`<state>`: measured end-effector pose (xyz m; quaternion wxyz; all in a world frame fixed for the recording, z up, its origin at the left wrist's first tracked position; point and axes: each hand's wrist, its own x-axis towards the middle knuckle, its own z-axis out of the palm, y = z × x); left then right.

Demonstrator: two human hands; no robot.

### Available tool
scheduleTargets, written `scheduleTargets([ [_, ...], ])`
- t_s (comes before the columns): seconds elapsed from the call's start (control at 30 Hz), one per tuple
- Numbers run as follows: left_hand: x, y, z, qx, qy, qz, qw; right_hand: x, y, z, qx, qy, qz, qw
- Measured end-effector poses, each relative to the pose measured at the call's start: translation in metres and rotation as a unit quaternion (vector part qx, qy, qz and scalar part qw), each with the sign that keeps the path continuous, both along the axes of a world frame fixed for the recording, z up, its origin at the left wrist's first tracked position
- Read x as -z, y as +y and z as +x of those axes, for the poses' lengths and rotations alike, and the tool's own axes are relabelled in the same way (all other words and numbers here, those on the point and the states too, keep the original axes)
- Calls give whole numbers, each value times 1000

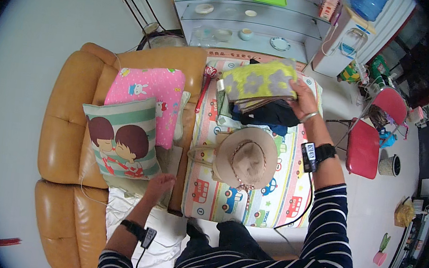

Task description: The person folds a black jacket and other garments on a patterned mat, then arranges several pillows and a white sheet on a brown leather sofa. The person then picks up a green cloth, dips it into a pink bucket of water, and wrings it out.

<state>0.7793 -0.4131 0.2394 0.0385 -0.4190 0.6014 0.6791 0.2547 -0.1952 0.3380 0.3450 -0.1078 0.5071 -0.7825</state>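
Note:
My right hand (302,100) grips the right edge of a folded yellow-and-grey flowered cloth (260,79), which lies on or just above a pile of dark folded clothes (270,114). My left hand (161,185) is loosely curled beside a striped cushion (121,135) with two cartoon children; nothing shows in it. Between the hands, a beige brimmed hat (249,160) with a braided cord rests on a bag with handles (201,154). Under these spreads a cover printed with cars and buses (210,209). A red stick-like item (205,89) lies left of the clothes.
A tan leather sofa (69,117) with a pink cushion (145,82) stands at the left. Beyond the covered surface is a glass-shelved cabinet (232,13) with dishes. A water dispenser (339,45) and a red folding chair (363,151) are at the right. Cables run from both wrist devices.

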Motion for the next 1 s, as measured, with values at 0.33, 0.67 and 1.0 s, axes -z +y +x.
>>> scheduleTargets([
  [0.33,51,17,1,-8,-81,29,996,168,-17,-68,115,550,473,678],
  [0.67,41,-30,-78,-23,19,-115,993,209,-49,-55,-98,600,477,635],
  [1.0,40,-69,-21,-178,-91,-368,908,239,8,114,-87,588,328,735],
])
